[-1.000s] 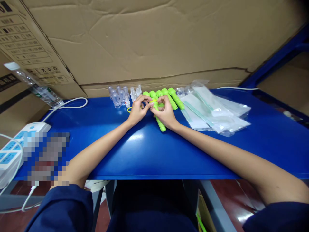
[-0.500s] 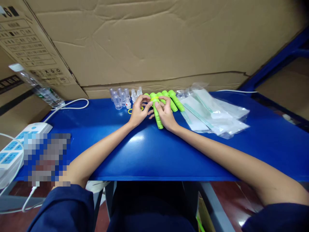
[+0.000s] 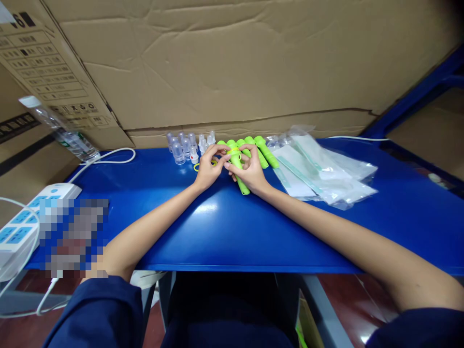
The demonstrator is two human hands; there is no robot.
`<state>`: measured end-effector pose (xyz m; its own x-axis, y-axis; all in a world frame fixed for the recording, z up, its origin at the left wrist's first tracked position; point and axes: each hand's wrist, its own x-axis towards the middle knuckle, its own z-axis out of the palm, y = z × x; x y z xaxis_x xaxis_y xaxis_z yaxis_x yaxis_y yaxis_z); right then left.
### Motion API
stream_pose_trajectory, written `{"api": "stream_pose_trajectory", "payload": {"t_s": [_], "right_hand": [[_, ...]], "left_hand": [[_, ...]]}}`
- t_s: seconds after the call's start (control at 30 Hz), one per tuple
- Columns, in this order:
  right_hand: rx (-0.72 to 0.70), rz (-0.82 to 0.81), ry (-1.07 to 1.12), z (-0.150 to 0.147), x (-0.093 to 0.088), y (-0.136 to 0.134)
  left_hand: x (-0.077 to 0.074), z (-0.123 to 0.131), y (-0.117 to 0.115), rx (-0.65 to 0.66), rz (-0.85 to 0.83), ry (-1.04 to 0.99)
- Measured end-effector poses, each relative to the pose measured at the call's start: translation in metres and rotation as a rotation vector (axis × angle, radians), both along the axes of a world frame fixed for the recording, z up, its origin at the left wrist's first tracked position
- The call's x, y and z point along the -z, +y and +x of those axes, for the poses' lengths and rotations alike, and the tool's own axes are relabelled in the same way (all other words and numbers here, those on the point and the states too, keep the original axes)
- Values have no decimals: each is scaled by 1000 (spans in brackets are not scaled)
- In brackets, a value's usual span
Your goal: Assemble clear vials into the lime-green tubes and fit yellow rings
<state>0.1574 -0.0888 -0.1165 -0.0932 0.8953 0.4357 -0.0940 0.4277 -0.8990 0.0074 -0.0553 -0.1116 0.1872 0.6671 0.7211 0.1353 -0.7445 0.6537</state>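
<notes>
Both hands meet over the back middle of the blue table, at a lime-green ribbed handle (image 3: 242, 185) with a wider head. A thin yellow ring (image 3: 233, 150) sits around the handle just below its head. My left hand (image 3: 209, 166) is closed, its fingertips pinching at the ring and head from the left. From the right, my right hand (image 3: 253, 171) wraps its thumb and fingers round the upper part of the handle. Several similar green handles (image 3: 268, 153) lie behind my right hand. Loose yellow rings (image 3: 197, 167) rest beside my left hand, partly hidden by it.
Several clear plastic caps (image 3: 179, 152) and small white pieces (image 3: 194, 155) stand at the back left. Clear bags with white sheets (image 3: 308, 166) lie at the right. A power strip (image 3: 43, 212), a pixelated object and a water bottle (image 3: 68, 137) occupy the left. Cardboard (image 3: 232, 67) walls the back.
The handle's lower end has swung a little to the right, so it is more tilted. My right thumb has moved left and up on the handle. The view has shifted slightly.
</notes>
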Motion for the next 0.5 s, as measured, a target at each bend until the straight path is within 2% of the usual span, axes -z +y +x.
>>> {"api": "stream_pose_trajectory", "payload": {"t_s": [0.5], "right_hand": [[32,9,4,-3,4,0]], "left_hand": [[-3,-4,2,-1,9,83]]}}
